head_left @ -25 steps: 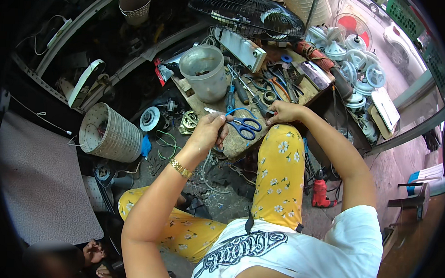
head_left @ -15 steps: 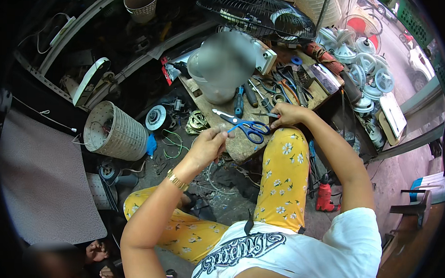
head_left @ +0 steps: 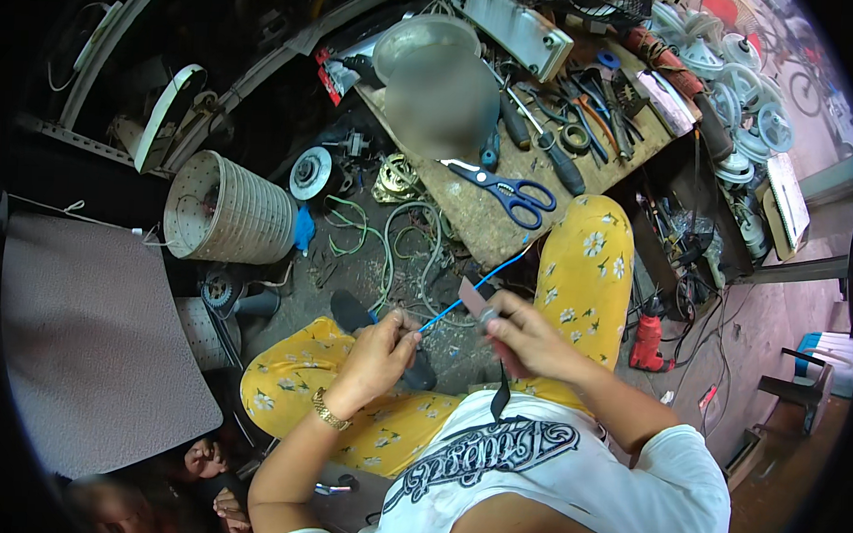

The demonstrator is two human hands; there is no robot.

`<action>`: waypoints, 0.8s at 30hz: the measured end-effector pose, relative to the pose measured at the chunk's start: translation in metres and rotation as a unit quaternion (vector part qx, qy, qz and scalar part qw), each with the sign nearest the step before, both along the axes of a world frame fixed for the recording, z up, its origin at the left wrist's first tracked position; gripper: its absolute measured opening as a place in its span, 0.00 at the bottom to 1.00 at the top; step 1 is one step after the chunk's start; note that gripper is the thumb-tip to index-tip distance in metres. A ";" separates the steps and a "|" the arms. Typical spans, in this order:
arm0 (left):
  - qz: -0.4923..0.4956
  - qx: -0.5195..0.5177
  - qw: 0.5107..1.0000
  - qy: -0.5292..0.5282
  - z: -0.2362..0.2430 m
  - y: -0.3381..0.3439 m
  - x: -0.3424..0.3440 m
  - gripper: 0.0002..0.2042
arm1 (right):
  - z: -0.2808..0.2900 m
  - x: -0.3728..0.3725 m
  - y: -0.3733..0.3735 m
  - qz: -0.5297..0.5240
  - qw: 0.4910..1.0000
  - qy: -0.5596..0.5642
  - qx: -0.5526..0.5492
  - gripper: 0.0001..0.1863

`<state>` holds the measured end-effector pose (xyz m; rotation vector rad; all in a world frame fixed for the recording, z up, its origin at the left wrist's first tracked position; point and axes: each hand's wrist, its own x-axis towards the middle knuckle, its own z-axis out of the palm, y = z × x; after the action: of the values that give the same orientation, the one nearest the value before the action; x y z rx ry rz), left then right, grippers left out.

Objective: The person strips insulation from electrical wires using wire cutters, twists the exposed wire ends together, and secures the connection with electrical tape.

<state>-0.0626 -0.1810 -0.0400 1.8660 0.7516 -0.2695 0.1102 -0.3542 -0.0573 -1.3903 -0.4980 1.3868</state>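
Observation:
My left hand (head_left: 380, 351) is closed on a thin blue wire (head_left: 441, 316), pinched between thumb and fingertips above my lap. The wire slants up to the right, and its far end lies close to the wooden bench's near edge. My right hand (head_left: 527, 338) grips a knife (head_left: 472, 294); its broad blade lies against the wire or just over it, and my fingers hide most of the handle. Scissors with blue handles (head_left: 514, 192) lie on the bench (head_left: 466, 204) beyond my hands, their tips partly hidden by a blurred round shape.
Screwdrivers and pliers (head_left: 596, 122) crowd the bench's right side, near a tape roll (head_left: 575, 137). A perforated basket (head_left: 236, 208) and loose cables (head_left: 389, 256) are on the floor at left. A red drill (head_left: 647, 342) stands right of my knee. Another person's hand (head_left: 206, 458) shows at lower left.
My right hand has picked up the knife from beside the scissors and brought it to the wire. My left hand has moved down toward my lap with the wire.

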 end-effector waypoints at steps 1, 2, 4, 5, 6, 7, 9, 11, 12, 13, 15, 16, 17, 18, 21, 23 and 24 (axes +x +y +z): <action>0.024 -0.025 0.999 -0.015 -0.002 -0.002 -0.001 0.04 | -0.007 -0.020 0.002 -0.042 0.990 0.125 0.049 0.06; 0.051 -0.063 0.996 -0.025 -0.003 -0.003 -0.002 0.04 | -0.013 -0.033 0.006 -0.048 0.979 0.193 0.038 0.07; 0.048 -0.043 0.997 -0.033 -0.004 -0.004 -0.006 0.04 | -0.021 -0.051 0.011 -0.039 0.978 0.205 -0.014 0.08; 0.046 -0.035 0.998 -0.036 -0.005 -0.005 -0.007 0.04 | -0.023 -0.058 0.015 -0.063 0.975 0.212 -0.005 0.10; 0.048 -0.036 0.998 -0.036 -0.007 -0.006 -0.009 0.04 | -0.023 -0.062 0.018 -0.064 0.976 0.210 0.004 0.10; 0.063 -0.063 0.995 -0.050 -0.010 -0.007 -0.011 0.04 | -0.023 -0.066 0.021 -0.063 0.976 0.207 0.004 0.10; 0.077 -0.093 0.991 -0.065 -0.015 -0.007 -0.014 0.04 | -0.022 -0.070 0.026 -0.058 0.978 0.200 0.025 0.11; 0.115 -0.143 0.981 -0.057 -0.021 -0.007 -0.017 0.04 | -0.023 -0.073 0.029 -0.064 0.980 0.187 0.005 0.10; 0.115 -0.146 0.981 -0.057 -0.024 -0.006 -0.018 0.04 | -0.024 -0.074 0.030 -0.065 0.981 0.183 0.019 0.10; 0.115 -0.148 0.980 -0.062 -0.026 -0.005 -0.019 0.04 | -0.025 -0.075 0.031 -0.067 0.982 0.179 0.006 0.10; 0.117 -0.150 0.979 -0.069 -0.029 -0.004 -0.021 0.04 | -0.028 -0.076 0.031 -0.059 0.981 0.184 0.005 0.10; 0.111 -0.147 0.980 -0.071 -0.030 -0.003 -0.021 0.04 | -0.030 -0.075 0.031 -0.059 0.982 0.181 0.006 0.10; 0.107 -0.147 0.981 -0.070 -0.031 -0.003 -0.021 0.04 | -0.032 -0.075 0.030 -0.057 0.981 0.188 0.006 0.09; 0.106 -0.145 0.981 -0.073 -0.031 -0.003 -0.021 0.04 | -0.034 -0.074 0.030 -0.058 0.979 0.195 0.003 0.09; 0.103 -0.138 0.983 -0.065 -0.031 -0.002 -0.021 0.05 | -0.037 -0.072 0.031 -0.044 0.984 0.174 0.009 0.09; 0.094 -0.116 0.987 -0.055 -0.031 -0.002 -0.021 0.05 | -0.039 -0.071 0.031 -0.039 0.985 0.169 0.006 0.09; 0.093 -0.117 0.987 -0.055 -0.031 -0.002 -0.021 0.05 | -0.039 -0.070 0.032 -0.030 0.984 0.173 0.010 0.09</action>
<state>-0.0833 -0.1827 -0.0711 1.5652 0.7789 -0.1283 0.0402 -0.3224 -0.0965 -1.1072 -0.2388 1.5287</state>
